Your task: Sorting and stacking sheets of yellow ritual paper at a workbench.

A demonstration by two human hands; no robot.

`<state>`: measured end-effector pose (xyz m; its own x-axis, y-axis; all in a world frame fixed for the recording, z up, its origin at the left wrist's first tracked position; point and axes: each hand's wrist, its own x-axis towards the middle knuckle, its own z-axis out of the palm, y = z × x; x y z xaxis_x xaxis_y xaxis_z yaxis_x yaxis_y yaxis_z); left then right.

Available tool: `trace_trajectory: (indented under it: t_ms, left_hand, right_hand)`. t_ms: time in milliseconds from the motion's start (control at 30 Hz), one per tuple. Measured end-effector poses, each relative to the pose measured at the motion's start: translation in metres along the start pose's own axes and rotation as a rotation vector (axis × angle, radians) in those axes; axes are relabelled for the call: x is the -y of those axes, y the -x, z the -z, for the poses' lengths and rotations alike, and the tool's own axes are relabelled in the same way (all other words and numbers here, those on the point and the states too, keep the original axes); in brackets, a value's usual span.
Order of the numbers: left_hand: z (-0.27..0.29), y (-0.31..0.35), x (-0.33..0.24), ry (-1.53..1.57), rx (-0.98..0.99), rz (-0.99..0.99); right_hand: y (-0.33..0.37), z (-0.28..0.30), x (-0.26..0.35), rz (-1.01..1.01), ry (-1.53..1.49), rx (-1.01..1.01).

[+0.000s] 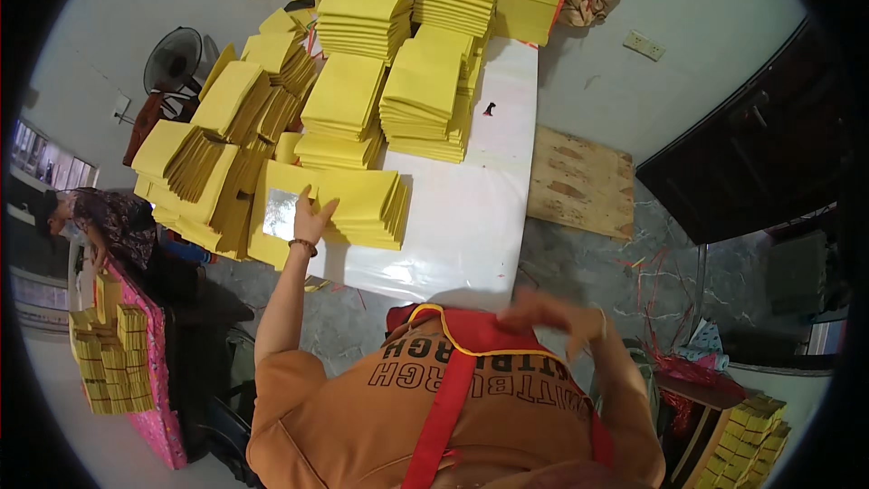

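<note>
My left hand [312,220] rests at the near edge of the table, thumb and fingers apart. It touches a stack of folded yellow paper [364,204], right beside a shiny silver foil square [281,214] on a yellow sheet. The hand seems to grip nothing. My right hand [557,315] is smeared by motion in front of my body, over the red bag or apron [489,335] with yellow trim. Whether it holds anything does not show.
Tall yellow paper stacks [348,91] cover the left and far parts of the white table [453,208]. A wooden board [579,181] leans beyond its right side. At the left, a person [113,226] bends over a pink-covered table [154,353] with yellow bundles. A fan [174,59] stands behind.
</note>
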<state>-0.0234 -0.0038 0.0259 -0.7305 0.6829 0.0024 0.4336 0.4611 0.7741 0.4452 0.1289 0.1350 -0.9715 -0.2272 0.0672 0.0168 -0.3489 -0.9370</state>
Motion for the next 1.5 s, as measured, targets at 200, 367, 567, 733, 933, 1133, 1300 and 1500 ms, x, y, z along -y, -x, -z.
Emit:
trace_trajectory:
  t_ms: [200,367,567,733,933,1133,1300,1500]
  left_hand:
    - [-0.001,-0.016,-0.030,0.115,0.293,0.356]
    - [-0.009,-0.007,-0.022,0.207,0.167,0.272]
    - [-0.005,-0.008,0.007,0.183,0.337,0.427]
    - [-0.025,0.009,-0.004,0.328,0.205,0.360]
    - [-0.042,0.025,-0.007,0.246,0.195,0.319]
    - [-0.027,0.035,-0.067,0.396,0.453,0.471]
    - [-0.040,0.039,-0.047,0.760,0.451,0.509]
    - [-0.050,0.048,-0.036,0.856,0.325,0.472]
  right_hand:
    - [-0.166,0.065,-0.065,-0.225,-0.286,-0.777]
    - [-0.255,0.093,-0.094,-0.048,-0.235,-1.011]
    - [-0.259,0.093,-0.069,-0.340,-0.217,-0.978]
    - [-0.242,0.110,-0.089,-0.251,-0.046,-0.991]
    - [-0.215,0.109,-0.101,-0.216,0.004,-0.985]
    - [-0.206,0.111,-0.105,-0.189,0.017,-1.071]
    - [-0.204,0.117,-0.111,-0.086,0.006,-1.063]
    - [-0.199,0.111,-0.108,-0.198,-0.036,-1.087]
